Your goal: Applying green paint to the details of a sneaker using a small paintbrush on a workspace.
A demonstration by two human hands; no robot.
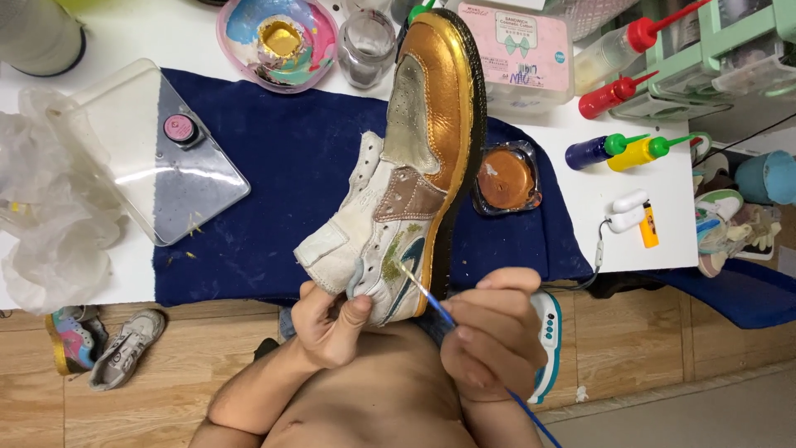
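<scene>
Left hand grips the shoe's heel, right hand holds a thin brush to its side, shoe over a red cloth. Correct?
Not quite: the head view shows the cloth is dark blue, not red. The rest holds: the left hand grips the heel of the shoe, and the right hand holds a thin brush to its side.

A single head-mounted camera looks steeply down from the person's own head, close over the left hand and right hand, which fill the lower centre of the frame. The view faces forward across the white table, whose far side lies at the top edge, while the wooden floor shows beneath the near edge. No second view exists, so no part of the scene is shared.
</scene>
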